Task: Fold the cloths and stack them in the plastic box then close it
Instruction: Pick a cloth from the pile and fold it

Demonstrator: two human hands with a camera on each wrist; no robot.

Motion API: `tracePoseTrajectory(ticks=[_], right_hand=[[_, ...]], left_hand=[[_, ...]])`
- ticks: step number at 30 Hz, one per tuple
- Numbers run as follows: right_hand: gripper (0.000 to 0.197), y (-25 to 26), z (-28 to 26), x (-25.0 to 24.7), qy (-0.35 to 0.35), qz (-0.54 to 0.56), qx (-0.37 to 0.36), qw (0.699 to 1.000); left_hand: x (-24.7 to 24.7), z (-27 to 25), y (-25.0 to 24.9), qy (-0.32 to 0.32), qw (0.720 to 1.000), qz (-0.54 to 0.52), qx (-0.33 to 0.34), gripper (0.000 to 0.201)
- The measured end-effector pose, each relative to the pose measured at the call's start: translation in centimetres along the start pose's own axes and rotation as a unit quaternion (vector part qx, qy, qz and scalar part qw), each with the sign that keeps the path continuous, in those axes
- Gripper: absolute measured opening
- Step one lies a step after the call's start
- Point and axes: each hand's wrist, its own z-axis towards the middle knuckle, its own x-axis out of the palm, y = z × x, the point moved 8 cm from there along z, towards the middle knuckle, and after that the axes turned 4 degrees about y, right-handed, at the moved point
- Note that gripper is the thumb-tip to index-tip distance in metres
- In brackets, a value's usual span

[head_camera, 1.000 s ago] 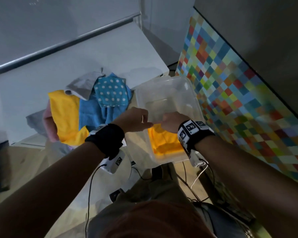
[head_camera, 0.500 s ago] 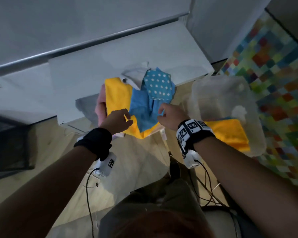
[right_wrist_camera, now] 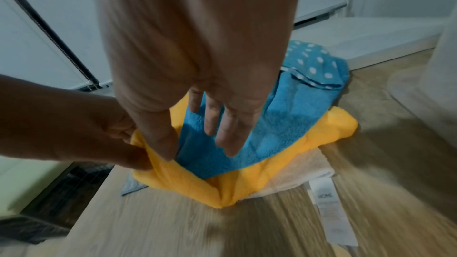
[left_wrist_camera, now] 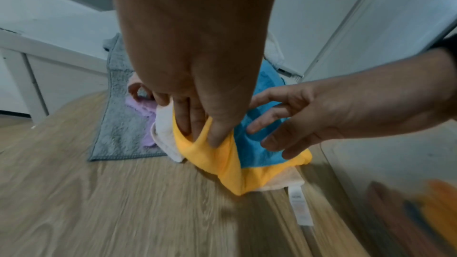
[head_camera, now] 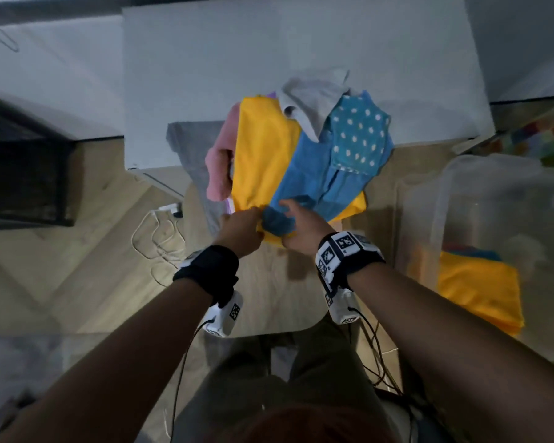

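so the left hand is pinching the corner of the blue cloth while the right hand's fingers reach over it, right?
Not quite: the left hand pinches the near corner of the yellow cloth, not the blue one. The left wrist view shows its thumb and fingers closed on yellow fabric, and the right wrist view agrees. The rest holds: the right hand has its fingers straight, reaching over the blue cloth.

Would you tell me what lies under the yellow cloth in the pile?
Under the yellow cloth a cream towel peeks out at the near edge; whatever lies further beneath is covered.
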Motion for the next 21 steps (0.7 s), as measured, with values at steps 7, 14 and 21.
tracePoseTrajectory(ticks=[7,14,21], right_hand=[[0.080,0.0,0.6,-0.2,0.001,-0.061,-0.012,0.998],[0.100,1.3,-1.4,1.3,0.032,-0.163,-0.034,0.986],[0.096,2.3,-2.4,-1.2,-0.057,-0.235,-0.036,0.970]], left_hand=[[-0.6,-3.3,-1.3,-0.016,0.999,-0.024,0.023,0.052],[-1.1,-8.4,-1.7,0.042,0.992,-0.112,-0.028,0.044],[-5.3,-13.1,-1.7,0.029,0.978,-0.205,-0.008,0.051]])
